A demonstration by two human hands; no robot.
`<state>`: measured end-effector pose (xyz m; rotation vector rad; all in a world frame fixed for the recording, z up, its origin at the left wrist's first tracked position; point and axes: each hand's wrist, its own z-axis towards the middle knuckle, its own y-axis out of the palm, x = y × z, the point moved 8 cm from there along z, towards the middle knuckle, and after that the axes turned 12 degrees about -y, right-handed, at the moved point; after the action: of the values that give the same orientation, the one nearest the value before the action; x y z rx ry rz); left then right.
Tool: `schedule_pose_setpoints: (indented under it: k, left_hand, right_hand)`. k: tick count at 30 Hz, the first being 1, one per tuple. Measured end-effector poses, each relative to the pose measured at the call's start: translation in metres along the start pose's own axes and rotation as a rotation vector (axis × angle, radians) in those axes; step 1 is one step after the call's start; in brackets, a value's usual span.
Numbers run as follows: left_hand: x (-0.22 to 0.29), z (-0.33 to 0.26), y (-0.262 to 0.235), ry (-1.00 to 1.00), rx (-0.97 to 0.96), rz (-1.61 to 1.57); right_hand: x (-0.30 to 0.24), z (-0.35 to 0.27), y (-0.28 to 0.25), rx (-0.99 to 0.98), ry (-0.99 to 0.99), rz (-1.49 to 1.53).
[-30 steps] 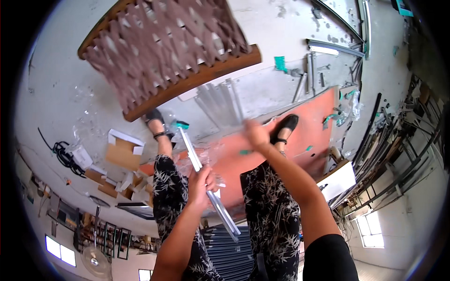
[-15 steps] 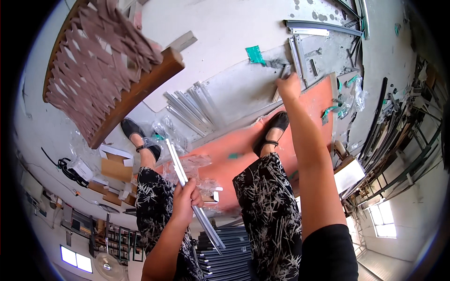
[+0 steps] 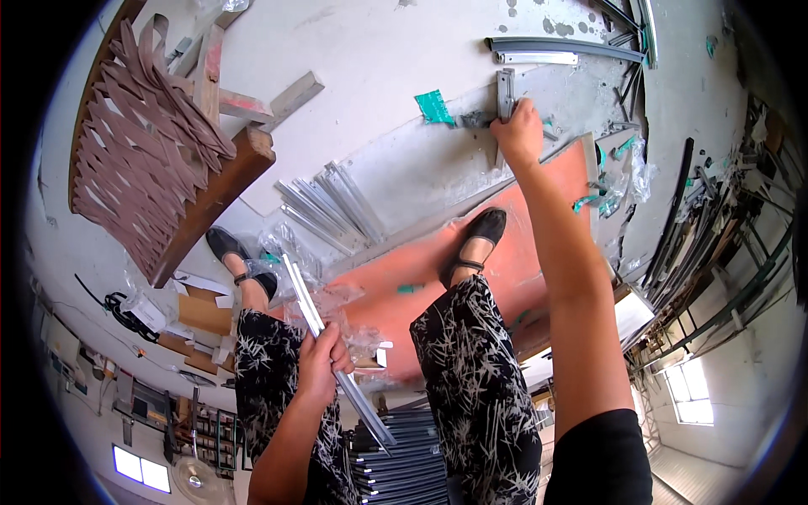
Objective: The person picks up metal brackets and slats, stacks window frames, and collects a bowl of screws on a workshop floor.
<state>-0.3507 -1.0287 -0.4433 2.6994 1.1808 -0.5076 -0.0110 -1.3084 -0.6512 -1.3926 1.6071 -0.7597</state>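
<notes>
My left hand is wrapped around a small bundle of long silver metal rails, held slanting above my lap between my knees. Their far ends point toward the floor near my left foot. My right arm reaches far forward, and my right hand closes on the near end of some grey metal rails at the floor. The fingers partly hide those rails. Another row of silver rails lies side by side on the floor, left of the middle.
A wooden frame with brown woven straps stands at the left. An orange sheet lies under my feet. Green tape and long grey profiles lie ahead. Opened cardboard boxes sit at lower left; dark bars are stacked below.
My right hand has moved farther forward and now grips rails that lay on the floor just beyond it. The left hand keeps its hold on its bundle. The whole view has shifted slightly.
</notes>
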Motion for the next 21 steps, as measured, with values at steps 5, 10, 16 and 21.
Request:
schedule_pose_setpoints:
  k: [5,10,16,21]
  left_hand:
    - [-0.002,0.002,-0.005,0.010,0.032,-0.008]
    - [0.001,-0.003,-0.004,0.003,0.040,-0.032]
    - [0.003,-0.009,0.002,-0.019,0.038,-0.018]
    - [0.007,-0.008,0.001,-0.008,0.018,-0.040]
  right_hand:
    - [0.000,-0.002,0.002,-0.180,0.157,0.049]
    - [-0.044,0.021,-0.048,0.078,-0.446,-0.344]
    - [-0.062,0.064,-0.052,0.202,-0.752,-0.570]
    - [-0.067,0.074,-0.049,0.017,-0.539,-0.536]
